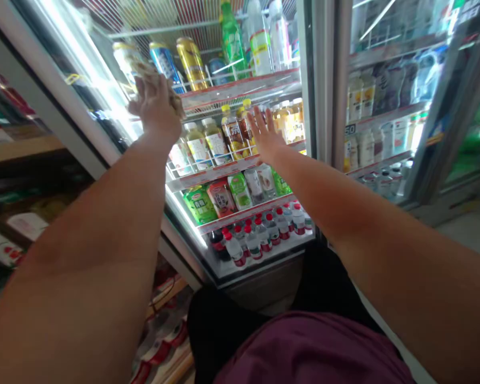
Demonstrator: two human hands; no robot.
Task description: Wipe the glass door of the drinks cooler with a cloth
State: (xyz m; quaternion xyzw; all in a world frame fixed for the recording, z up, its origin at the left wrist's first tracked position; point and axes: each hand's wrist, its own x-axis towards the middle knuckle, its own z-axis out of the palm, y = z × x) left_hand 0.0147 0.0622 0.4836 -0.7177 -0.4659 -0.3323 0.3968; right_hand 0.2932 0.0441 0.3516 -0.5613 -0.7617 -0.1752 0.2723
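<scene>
A: Clutching a crumpled beige cloth (177, 102) in the left hand (158, 106), up at upper left, partly covering a white can (125, 57), near the blue can (165, 61).

B: With the right hand (267, 137)?

A: Spread open, gripping nothing, lower and over by the yellow-capped tea bottles (233, 130). Touching any glass? Impossible to tell.

B: And cloth to hands?

A: Right beneath the left, well apart from the right; bunched, showing no clear long axis.

B: Any lettering?

A: Apparently "茶" on one tea label, "50" on a price tag (350, 129) at right. Too blurred for brands.
</scene>
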